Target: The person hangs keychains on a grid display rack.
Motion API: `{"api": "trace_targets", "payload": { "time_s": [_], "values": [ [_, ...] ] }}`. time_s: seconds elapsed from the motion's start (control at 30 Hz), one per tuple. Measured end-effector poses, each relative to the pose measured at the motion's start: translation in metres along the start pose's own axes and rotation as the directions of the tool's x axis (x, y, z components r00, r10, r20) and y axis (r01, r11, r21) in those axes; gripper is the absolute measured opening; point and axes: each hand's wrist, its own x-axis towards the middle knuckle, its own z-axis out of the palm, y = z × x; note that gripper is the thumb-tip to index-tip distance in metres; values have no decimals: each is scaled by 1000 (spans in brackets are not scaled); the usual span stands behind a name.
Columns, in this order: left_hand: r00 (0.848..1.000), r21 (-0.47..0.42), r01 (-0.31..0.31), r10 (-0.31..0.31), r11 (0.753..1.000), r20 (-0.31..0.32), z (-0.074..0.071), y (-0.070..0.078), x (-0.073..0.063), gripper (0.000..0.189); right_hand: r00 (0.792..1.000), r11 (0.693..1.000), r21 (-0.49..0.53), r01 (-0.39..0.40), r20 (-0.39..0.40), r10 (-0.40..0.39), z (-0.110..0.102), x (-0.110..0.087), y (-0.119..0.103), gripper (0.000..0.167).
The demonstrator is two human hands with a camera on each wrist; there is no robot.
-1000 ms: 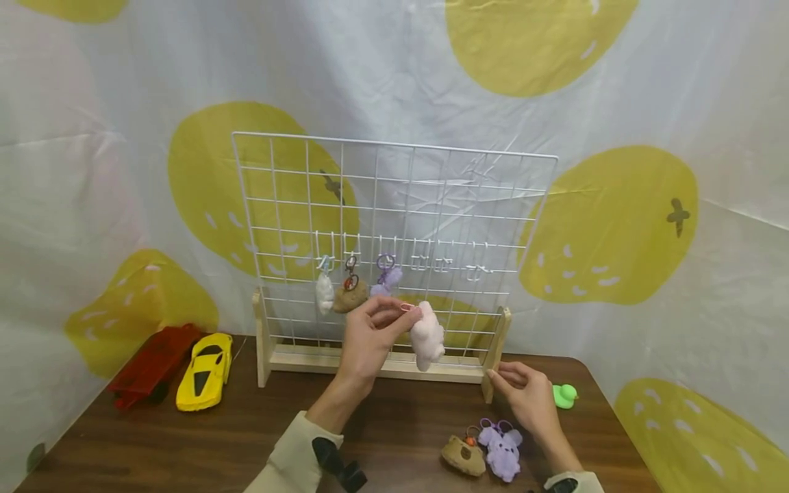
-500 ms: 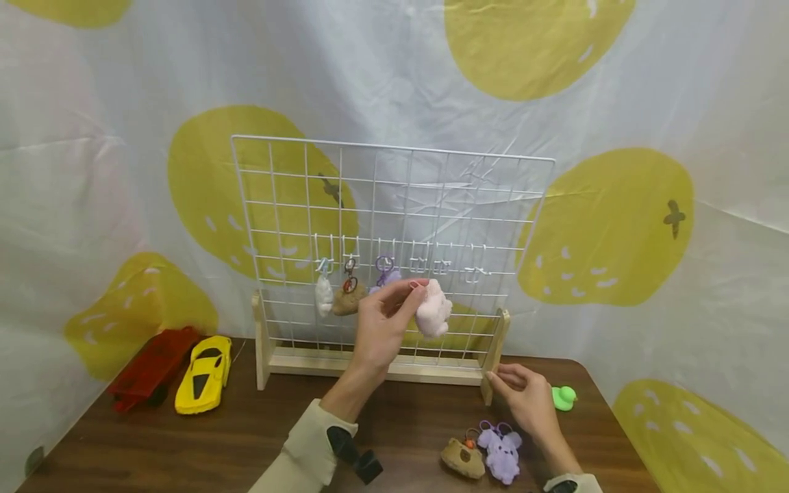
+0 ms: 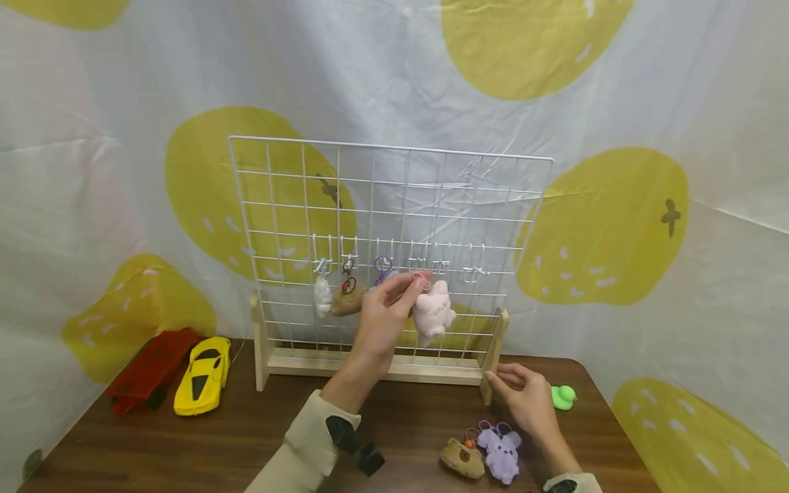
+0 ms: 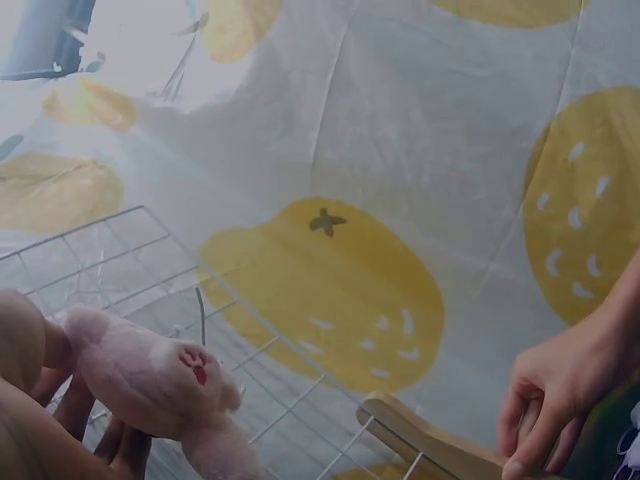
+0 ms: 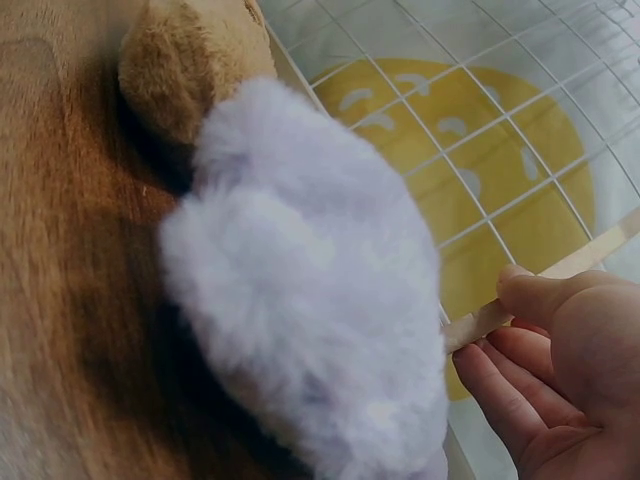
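A pink plush keychain (image 3: 433, 311) dangles in front of the white wire grid rack (image 3: 394, 205). My left hand (image 3: 383, 318) pinches it by its pink ring, near the row of white hooks (image 3: 440, 266). With thumb and fingers my right hand (image 3: 524, 397) grips the wooden foot (image 3: 495, 356) at the rack's right end; the right wrist view also shows this hold on the foot (image 5: 480, 322). On the hooks to the left hang a white plush keychain (image 3: 322, 296), a brown one (image 3: 348, 300) and a purple one, mostly hidden behind my left hand.
A brown plush keychain (image 3: 462, 459) and a purple one (image 3: 501, 453) lie on the table (image 3: 246, 445) at front right. Beyond my right hand sits a green duck (image 3: 564, 397). A yellow toy car (image 3: 202, 375) and a red one (image 3: 153, 370) stand at left.
My left hand has moved up and slightly right, toward the hooks, and the pink plush has swung and turned with it. My right hand keeps its grip on the rack's foot.
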Motion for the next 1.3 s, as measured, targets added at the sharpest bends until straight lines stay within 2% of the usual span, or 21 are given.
{"api": "trace_targets", "payload": {
  "time_s": [0.13, 0.27, 0.43, 0.53, 0.63, 0.8, 1.0, 1.3],
  "values": [
    [998, -33, -10, 8, 999, -55, 3, 0, 2, 27, 1000, 1000, -2, 2, -2, -2, 0, 0, 1, 31],
    [992, 12, -60, 61, 998, -106, 4, -1, 3, 24, 1000, 1000, -7, 6, -5, -6, 0, 0, 1, 30],
    [981, 90, -133, 144, 987, -128, 6, -1, 3, 23, 1000, 1000, -6, 11, -8, -11, 0, 0, 1, 29],
    [975, 100, -167, 180, 981, -133, 8, -1, 4, 22, 1000, 1000, -3, 10, -5, -10, 0, 0, 2, 29],
    [970, 95, -178, 191, 979, -150, 10, -2, 5, 21, 1000, 1000, 3, 9, -5, -9, 0, 0, 2, 29],
    [965, 59, -170, 178, 984, -191, 14, -3, 9, 21, 1000, 1000, 7, 15, -13, -15, 0, 0, 2, 28],
    [963, -6, -127, 122, 992, -241, 19, -7, 11, 21, 1000, 1000, 8, 13, -10, -13, 0, -1, 2, 29],
    [948, -12, -109, 100, 994, -303, 23, -10, 14, 21, 1000, 1000, 9, 2, -9, -2, 0, 0, 2, 29]
  ]
}}
